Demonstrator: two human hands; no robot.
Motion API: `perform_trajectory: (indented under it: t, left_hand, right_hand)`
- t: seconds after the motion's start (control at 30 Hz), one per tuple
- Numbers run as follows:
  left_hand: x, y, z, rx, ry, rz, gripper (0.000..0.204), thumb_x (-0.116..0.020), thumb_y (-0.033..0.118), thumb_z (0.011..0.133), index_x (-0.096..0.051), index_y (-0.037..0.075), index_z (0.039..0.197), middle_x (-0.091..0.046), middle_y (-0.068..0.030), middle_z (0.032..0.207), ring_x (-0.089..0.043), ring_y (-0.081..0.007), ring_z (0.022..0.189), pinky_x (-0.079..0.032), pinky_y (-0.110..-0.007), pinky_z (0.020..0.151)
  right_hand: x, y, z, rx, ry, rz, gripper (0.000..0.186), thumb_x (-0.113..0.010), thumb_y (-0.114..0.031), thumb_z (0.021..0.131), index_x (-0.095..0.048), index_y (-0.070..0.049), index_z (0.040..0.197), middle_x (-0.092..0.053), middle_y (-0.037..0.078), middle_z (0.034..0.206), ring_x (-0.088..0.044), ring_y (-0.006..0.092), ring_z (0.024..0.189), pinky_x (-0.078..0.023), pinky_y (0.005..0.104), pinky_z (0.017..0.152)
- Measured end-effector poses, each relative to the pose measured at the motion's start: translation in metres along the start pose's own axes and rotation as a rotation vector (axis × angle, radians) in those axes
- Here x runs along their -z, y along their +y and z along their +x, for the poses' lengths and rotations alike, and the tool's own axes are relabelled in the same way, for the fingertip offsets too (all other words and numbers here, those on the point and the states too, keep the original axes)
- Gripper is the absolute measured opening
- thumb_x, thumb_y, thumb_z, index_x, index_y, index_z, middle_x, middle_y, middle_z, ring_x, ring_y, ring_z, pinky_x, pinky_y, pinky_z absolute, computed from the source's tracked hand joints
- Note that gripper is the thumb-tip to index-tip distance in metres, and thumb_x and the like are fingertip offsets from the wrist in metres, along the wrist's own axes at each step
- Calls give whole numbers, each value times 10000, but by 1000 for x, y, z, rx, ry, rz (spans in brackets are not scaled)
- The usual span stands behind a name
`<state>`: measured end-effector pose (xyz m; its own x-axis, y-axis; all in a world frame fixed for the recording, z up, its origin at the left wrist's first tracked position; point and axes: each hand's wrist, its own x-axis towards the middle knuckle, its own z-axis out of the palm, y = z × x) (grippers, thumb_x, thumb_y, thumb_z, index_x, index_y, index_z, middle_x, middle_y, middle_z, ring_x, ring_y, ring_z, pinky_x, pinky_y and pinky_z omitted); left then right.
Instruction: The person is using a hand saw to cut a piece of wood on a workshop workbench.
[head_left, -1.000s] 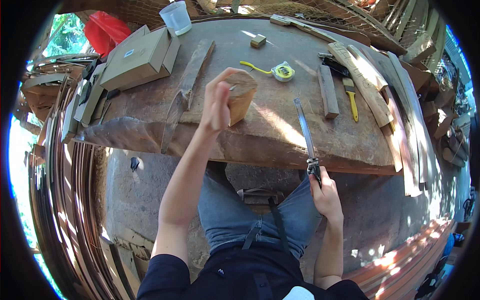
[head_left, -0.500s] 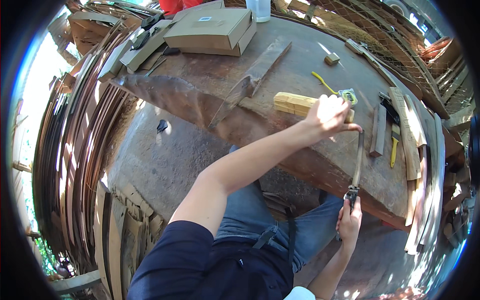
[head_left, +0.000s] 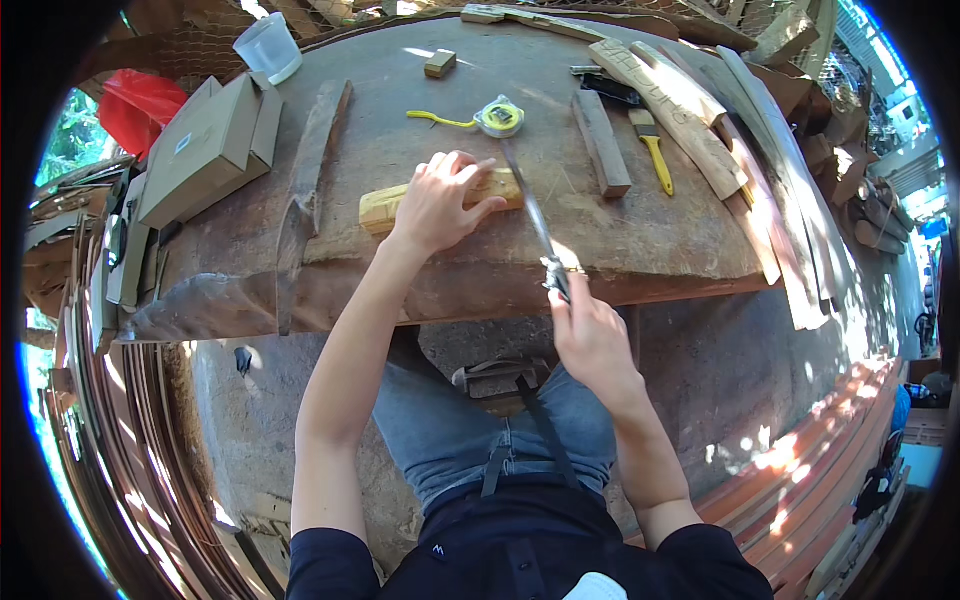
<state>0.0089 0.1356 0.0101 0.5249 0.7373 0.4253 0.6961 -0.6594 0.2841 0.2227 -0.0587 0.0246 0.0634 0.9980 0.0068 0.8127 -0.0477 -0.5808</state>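
The yellowish wooden block (head_left: 380, 211) lies crosswise near the front edge of the workbench (head_left: 390, 135), the left hand (head_left: 438, 203) grasping it from above with curled fingers. At its three-o'clock end is a long metal tool (head_left: 533, 215), handle clenched in the right hand (head_left: 598, 340) at four o'clock. A tape measure (head_left: 499, 117) sits at one o'clock, a small wooden piece (head_left: 440, 64) at twelve, a paintbrush (head_left: 656, 162) near three.
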Motion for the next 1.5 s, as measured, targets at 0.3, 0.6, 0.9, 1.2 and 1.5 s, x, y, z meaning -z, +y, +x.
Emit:
perform_trajectory:
  t: [0.3,0.6,0.9,1.2,1.5]
  left_hand:
    - [-26,-9,-1,110,114,168,501,-745,449,927,-720,131,1314,-731,-68,1227,-647,-256,1142,-484,-432,996]
    - [-29,-6,1,95,146,169,492,-715,448,943,-713,117,1308,-722,-83,1224,-636,-262,1169,-469,-420,1028]
    - [-21,-4,-1,140,96,216,465,-705,445,975,-706,110,1297,-726,-83,1192,-650,-282,1144,-490,-441,988]
    - [-29,-13,-5,134,96,243,464,-711,449,974,-706,112,1293,-716,-85,1131,-653,-288,1106,-497,-434,954]
    - [-30,-10,-1,100,122,230,464,-702,459,970,-717,116,1282,-717,-83,1162,-656,-288,1107,-502,-439,951]
  right_hand:
    - [2,-27,18,-84,-107,-208,403,-474,-270,1096,-471,-89,1455,-753,240,931,-726,469,883,-535,605,808]
    - [-9,-22,66,-31,-113,-223,268,-476,-243,1084,-479,-31,1248,-754,245,871,-745,461,833,-570,583,773]
    - [-1,-26,38,-88,-121,-263,374,-515,-271,1071,-486,-37,1361,-744,277,914,-748,455,849,-572,584,801]
    - [-1,-31,77,-127,-251,-202,342,-485,-263,1077,-512,-8,1303,-744,302,995,-742,485,959,-573,578,882]
    - [-7,-21,95,-4,-80,-241,316,-505,-268,1069,-532,-17,1258,-745,293,945,-744,486,913,-577,585,863]
